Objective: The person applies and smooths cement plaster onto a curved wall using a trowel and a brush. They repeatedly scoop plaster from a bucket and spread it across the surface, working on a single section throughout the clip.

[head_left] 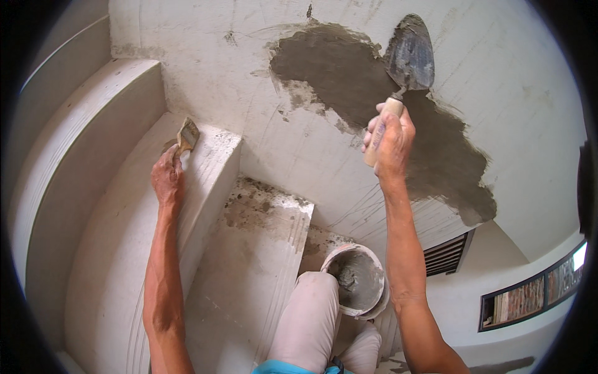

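My right hand [393, 138] is closed round the wooden handle of a trowel [412, 57]. Its pointed metal blade, smeared with mortar, lies over the upper right edge of a wet grey mortar patch [330, 59] on the white wall. Over at the left, my left hand [168, 174] grips a flat paintbrush [187, 134], its bristles up, just above a pale stair step. The brush's handle is mostly hidden in my fingers. A bucket [358, 280] with grey mortar inside stands beside my knee, below the wall.
Curved pale stair steps [93, 118] rise at the left. Mortar crumbs and stains spot the lower step [249, 212] against the wall. A slatted vent [445, 254] and a long window [529, 296] sit lower right. My legs in light trousers [305, 318] are between the steps and the bucket.
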### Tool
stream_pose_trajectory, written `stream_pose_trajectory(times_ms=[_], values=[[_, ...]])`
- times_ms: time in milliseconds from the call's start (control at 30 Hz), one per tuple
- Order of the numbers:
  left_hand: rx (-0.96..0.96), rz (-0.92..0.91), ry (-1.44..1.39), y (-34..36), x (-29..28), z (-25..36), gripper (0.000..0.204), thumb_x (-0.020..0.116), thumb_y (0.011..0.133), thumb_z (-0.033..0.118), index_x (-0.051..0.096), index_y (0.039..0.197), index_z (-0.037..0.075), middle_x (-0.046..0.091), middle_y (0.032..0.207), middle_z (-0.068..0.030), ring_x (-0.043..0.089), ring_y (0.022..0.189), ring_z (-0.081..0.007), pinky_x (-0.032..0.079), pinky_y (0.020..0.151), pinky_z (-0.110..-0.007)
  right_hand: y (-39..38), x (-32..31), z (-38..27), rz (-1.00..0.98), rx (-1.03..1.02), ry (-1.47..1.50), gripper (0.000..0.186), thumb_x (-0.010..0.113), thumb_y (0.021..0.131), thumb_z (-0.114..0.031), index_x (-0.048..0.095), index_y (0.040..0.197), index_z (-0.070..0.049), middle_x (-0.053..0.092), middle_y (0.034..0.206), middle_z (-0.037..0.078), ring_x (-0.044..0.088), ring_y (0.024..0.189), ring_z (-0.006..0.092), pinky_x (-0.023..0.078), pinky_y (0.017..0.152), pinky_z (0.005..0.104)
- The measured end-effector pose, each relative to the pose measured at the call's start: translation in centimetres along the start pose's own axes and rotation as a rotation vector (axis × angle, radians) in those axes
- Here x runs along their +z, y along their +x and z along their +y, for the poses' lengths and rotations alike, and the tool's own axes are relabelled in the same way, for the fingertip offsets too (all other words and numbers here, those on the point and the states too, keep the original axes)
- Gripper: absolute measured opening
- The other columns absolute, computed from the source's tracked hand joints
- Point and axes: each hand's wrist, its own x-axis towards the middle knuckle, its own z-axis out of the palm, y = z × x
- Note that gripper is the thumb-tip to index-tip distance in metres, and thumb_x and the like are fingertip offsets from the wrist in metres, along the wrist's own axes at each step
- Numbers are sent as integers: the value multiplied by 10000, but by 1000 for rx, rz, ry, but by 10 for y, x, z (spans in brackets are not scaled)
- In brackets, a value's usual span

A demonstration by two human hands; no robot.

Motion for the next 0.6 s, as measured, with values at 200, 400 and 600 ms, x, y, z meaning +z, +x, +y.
stream_pose_trajectory(times_ms=[200, 400, 600], values=[[-12, -15, 29, 0, -1, 1, 265, 566, 940, 164, 695, 1166, 113, 709, 1002, -153, 675, 888, -357, 512, 790, -449, 7, 17, -2, -76, 1, 103, 215, 445, 957, -205, 515, 1032, -17, 533, 684, 49, 534, 485, 110, 465, 408, 278], [10, -2, 39, 1, 0, 2, 269, 548, 956, 190, 698, 1163, 108, 707, 993, -163, 672, 895, -357, 506, 791, -452, 3, 24, 0, 16, 18, 83, 186, 451, 947, -190, 514, 1015, -28, 530, 680, 46, 535, 484, 111, 464, 410, 281], [-3, 3, 34, 0, -1, -1, 270, 548, 958, 190, 697, 1167, 104, 705, 988, -167, 668, 909, -360, 505, 806, -447, 14, 26, -10, -89, 17, 57, 228, 464, 960, -235, 514, 1047, -30, 533, 686, 53, 536, 494, 121, 461, 399, 289]])
